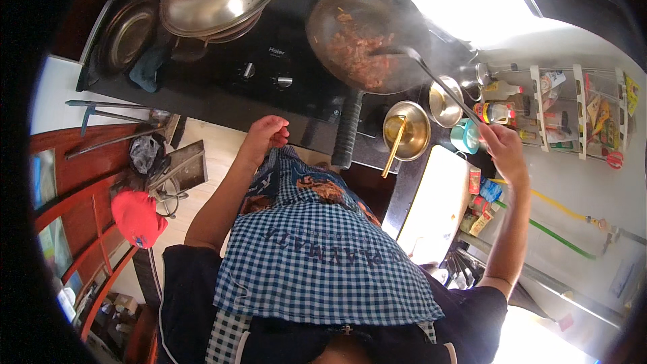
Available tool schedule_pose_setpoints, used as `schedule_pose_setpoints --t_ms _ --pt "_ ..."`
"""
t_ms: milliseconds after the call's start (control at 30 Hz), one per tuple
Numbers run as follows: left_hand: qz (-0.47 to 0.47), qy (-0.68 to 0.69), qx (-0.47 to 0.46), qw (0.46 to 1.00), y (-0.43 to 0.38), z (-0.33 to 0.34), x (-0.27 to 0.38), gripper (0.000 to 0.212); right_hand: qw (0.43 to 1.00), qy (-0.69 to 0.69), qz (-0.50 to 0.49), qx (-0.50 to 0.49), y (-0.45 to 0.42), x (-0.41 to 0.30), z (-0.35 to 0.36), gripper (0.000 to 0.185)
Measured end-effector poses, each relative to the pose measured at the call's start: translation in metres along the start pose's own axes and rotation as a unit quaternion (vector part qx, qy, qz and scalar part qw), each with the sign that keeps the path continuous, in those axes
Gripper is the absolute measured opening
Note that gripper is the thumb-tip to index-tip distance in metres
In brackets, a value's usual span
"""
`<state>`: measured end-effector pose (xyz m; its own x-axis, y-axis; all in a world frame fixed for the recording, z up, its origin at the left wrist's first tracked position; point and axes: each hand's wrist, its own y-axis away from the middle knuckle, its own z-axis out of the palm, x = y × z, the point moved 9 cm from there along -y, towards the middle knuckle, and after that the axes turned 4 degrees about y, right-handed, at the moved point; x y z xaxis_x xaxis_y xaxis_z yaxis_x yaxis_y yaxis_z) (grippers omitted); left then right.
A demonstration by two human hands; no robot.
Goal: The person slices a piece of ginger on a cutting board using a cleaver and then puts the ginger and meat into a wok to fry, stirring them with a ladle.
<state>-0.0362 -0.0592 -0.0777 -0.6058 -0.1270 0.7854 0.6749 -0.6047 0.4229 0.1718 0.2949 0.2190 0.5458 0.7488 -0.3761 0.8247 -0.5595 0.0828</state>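
Observation:
My right hand [503,150] is closed around the handle of a metal cooking utensil [438,83], whose head lies among sliced meat [360,55] in a steaming wok [323,25]. My left hand [270,134] is loosely curled at the front edge of the black Haier stove [222,81], left of the wok's ribbed handle [348,129], not touching it. Whether anything is inside its fingers cannot be told. A metal bowl [423,144] with yellowish liquid and wooden chopsticks [395,146] stands right of the wok handle. Behind it is another metal bowl [446,111].
A lidded metal pot [222,2] stands on the stove's left side, near a dark cloth [146,68]. To the right are a teal container [465,136], bottles [498,111], a wall rack [581,111] and a white cutting board [434,202].

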Motion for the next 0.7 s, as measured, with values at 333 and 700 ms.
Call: schedule_pose_setpoints --t_ms 333,700 --pt "-0.046 -0.069 -0.03 0.996 0.013 0.015 -0.02 0.019 0.991 0.12 -0.013 0.057 -0.028 -0.007 0.079 0.046" --pt "-0.08 -0.134 -0.215 0.964 0.043 0.119 -0.009 0.035 0.86 -0.447 0.245 -0.004 -0.105 0.018 0.181 0.042"
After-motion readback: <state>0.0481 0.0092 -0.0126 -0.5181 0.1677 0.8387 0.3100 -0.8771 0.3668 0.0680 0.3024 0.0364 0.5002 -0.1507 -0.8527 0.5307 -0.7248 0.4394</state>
